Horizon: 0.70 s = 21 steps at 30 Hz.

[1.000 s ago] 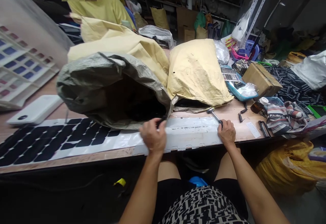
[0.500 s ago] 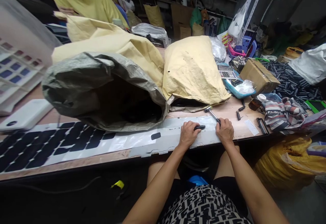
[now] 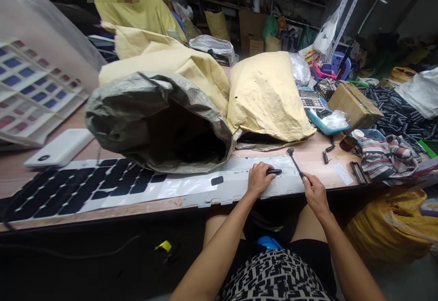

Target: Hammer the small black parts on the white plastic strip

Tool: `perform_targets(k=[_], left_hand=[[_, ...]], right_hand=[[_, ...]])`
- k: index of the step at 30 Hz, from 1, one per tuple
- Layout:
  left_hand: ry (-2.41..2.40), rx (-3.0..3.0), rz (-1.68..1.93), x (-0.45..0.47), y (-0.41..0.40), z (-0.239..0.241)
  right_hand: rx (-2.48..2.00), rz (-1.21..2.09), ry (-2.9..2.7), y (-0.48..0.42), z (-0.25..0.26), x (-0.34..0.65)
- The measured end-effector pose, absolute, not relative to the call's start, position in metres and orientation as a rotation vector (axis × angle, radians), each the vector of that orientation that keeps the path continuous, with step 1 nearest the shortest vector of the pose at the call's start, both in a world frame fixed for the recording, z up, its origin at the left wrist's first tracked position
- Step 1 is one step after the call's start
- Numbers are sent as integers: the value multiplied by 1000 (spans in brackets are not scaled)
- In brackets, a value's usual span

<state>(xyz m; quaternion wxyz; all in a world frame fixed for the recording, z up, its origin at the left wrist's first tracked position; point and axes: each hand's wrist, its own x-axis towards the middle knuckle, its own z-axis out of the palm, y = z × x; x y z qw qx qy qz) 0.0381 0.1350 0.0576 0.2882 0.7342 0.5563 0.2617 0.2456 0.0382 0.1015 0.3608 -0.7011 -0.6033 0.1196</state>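
My left hand (image 3: 259, 179) is closed around a small black cylindrical piece (image 3: 274, 171), whose end sticks out to the right just over a light grey sheet (image 3: 236, 183) on the table. In my right hand (image 3: 315, 193) is the handle of a small hammer (image 3: 296, 163). Its head points away from me, near the sheet's right end, apart from the black piece. Beyond my hands lie a large open sack (image 3: 160, 118), dark inside, and a second cream sack (image 3: 268, 96). Black rectangles on a white sheet (image 3: 137, 191) cover the table's left part.
A white plastic crate (image 3: 37, 91) and a white box-like object (image 3: 58, 148) stand at left. To the right are a calculator (image 3: 311, 99), a blue tray (image 3: 328, 127), a cardboard box (image 3: 356, 107), a striped cloth (image 3: 390, 155) and many black ribbed pieces (image 3: 393, 109). Another person (image 3: 137, 13) is across the table.
My right hand has drawn back toward me and to the right, its hammer now angled differently. The left hand keeps the black piece. The whole view has shifted slightly.
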Motion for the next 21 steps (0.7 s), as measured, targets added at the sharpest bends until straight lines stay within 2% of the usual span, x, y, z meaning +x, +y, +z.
perform_targets(k=[4, 21], left_hand=[[1489, 1924, 697, 39, 135, 58], [1484, 1931, 726, 41, 136, 55]], right_hand=[[-1760, 424, -1551, 9, 107, 234], [-1732, 352, -1592, -6, 86, 219]])
